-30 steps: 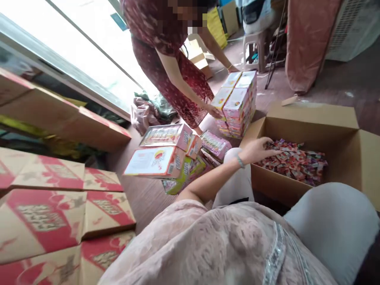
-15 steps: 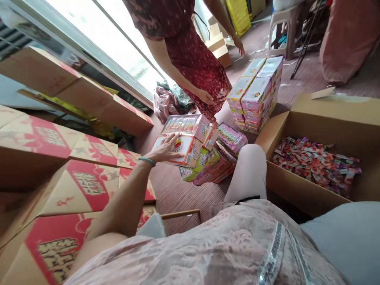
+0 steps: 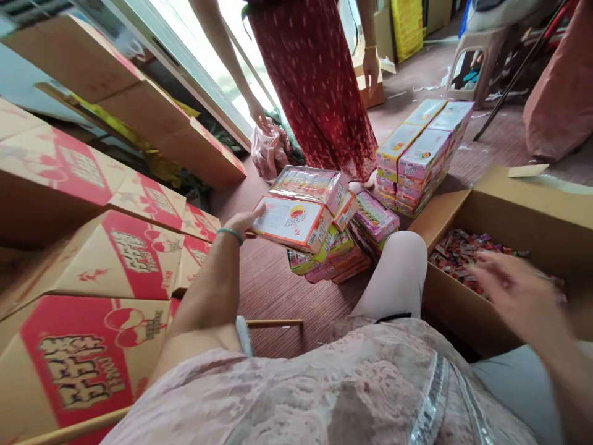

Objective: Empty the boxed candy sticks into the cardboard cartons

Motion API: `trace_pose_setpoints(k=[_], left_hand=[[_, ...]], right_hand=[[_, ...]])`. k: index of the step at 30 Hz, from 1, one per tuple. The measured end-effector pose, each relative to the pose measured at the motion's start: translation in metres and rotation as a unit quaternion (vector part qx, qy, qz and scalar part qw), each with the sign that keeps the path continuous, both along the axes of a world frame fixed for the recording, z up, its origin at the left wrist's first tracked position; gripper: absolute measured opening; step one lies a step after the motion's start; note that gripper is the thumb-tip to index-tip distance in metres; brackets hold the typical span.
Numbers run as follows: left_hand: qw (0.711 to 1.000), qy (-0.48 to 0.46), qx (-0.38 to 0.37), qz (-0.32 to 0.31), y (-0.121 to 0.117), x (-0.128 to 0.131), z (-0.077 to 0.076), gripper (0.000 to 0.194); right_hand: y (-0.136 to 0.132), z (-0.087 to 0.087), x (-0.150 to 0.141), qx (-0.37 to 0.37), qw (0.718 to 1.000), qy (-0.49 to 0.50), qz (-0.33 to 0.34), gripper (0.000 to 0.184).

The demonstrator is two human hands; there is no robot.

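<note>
My left hand (image 3: 241,223) grips the left edge of a white flat box with an orange logo (image 3: 293,222), thumb on top. That box lies on top of a loose pile of pink and green packs (image 3: 333,256) on the floor. My right hand (image 3: 514,295) hovers, blurred, over the near side of a big open carton (image 3: 532,207). Many small wrapped sweets (image 3: 456,250) lie in the carton. My knee in light trousers (image 3: 398,272) is between the pile and the carton.
Another person in a red dress (image 3: 319,80) stands behind the pile, one hand at a pink plastic bag (image 3: 271,151). A neat stack of pink boxes (image 3: 421,154) stands behind the carton. Red-printed cartons (image 3: 115,259) fill the left. A plastic stool (image 3: 477,52) stands far back.
My left hand slid from flat on the white box to its left edge. My right hand came into view over the carton. The other person straightened up and stepped back towards the bag.
</note>
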State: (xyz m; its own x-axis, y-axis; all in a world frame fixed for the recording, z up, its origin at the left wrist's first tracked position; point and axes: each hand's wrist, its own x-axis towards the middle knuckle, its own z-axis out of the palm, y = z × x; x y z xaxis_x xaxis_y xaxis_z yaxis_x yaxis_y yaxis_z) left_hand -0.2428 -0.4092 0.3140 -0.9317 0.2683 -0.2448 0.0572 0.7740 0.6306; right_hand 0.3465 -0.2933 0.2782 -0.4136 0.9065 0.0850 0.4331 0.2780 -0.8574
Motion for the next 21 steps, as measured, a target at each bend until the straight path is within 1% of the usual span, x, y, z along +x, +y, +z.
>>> trace_pose_setpoints(k=[1, 2, 3, 5, 7, 8, 10, 11, 13, 14, 15, 16, 18, 19, 20, 21], left_hand=[[0.999, -0.034, 0.038, 0.01, -0.005, 0.0, -0.003, 0.052], [0.995, -0.053, 0.081, 0.012, -0.011, 0.002, -0.005, 0.049], [0.99, -0.063, 0.124, 0.009, -0.018, 0.004, -0.008, 0.048], [0.98, -0.087, 0.182, 0.001, -0.032, 0.011, -0.013, 0.047], [0.97, -0.115, 0.214, 0.002, -0.042, 0.02, -0.018, 0.045], [0.966, -0.118, 0.231, 0.006, -0.046, 0.025, -0.02, 0.043], [0.956, -0.103, 0.275, 0.009, -0.052, 0.037, -0.024, 0.043], [0.949, -0.09, 0.301, 0.005, -0.054, 0.044, -0.025, 0.045], [0.934, -0.069, 0.349, -0.022, -0.058, 0.064, -0.022, 0.053], [0.928, -0.06, 0.366, -0.044, -0.06, 0.076, -0.018, 0.056], [0.922, -0.049, 0.377, -0.074, -0.06, 0.09, -0.011, 0.056], [0.917, -0.035, 0.383, -0.105, -0.059, 0.105, -0.004, 0.055], [0.906, 0.011, 0.386, -0.171, -0.054, 0.136, 0.013, 0.051], [0.893, 0.043, 0.403, -0.196, -0.048, 0.151, 0.02, 0.056], [0.87, 0.065, 0.435, -0.222, -0.04, 0.164, 0.024, 0.067], [0.847, 0.059, 0.47, -0.24, -0.029, 0.176, 0.027, 0.08]], right_hand=[[0.001, -0.006, -0.026, -0.028, 0.998, 0.022, 0.048, 0.06], [0.0, -0.012, -0.058, -0.076, 0.988, 0.048, 0.125, 0.062], [-0.002, -0.018, -0.093, -0.126, 0.971, 0.067, 0.193, 0.065], [-0.008, -0.029, -0.161, -0.209, 0.935, 0.091, 0.272, 0.071], [-0.015, -0.036, -0.217, -0.302, 0.896, 0.113, 0.304, 0.08], [-0.017, -0.037, -0.238, -0.349, 0.875, 0.13, 0.308, 0.084], [-0.022, -0.037, -0.265, -0.416, 0.842, 0.176, 0.294, 0.088], [-0.024, -0.037, -0.271, -0.43, 0.837, 0.198, 0.276, 0.09], [-0.026, -0.038, -0.272, -0.43, 0.847, 0.225, 0.216, 0.095], [-0.027, -0.039, -0.268, -0.431, 0.852, 0.233, 0.185, 0.098], [-0.026, -0.04, -0.261, -0.438, 0.851, 0.243, 0.157, 0.099], [-0.025, -0.041, -0.252, -0.452, 0.843, 0.259, 0.136, 0.098], [-0.021, -0.041, -0.229, -0.488, 0.807, 0.312, 0.115, 0.091], [-0.019, -0.04, -0.217, -0.503, 0.785, 0.344, 0.112, 0.084], [-0.015, -0.038, -0.204, -0.512, 0.766, 0.373, 0.11, 0.077], [-0.012, -0.035, -0.192, -0.511, 0.755, 0.396, 0.109, 0.069]])
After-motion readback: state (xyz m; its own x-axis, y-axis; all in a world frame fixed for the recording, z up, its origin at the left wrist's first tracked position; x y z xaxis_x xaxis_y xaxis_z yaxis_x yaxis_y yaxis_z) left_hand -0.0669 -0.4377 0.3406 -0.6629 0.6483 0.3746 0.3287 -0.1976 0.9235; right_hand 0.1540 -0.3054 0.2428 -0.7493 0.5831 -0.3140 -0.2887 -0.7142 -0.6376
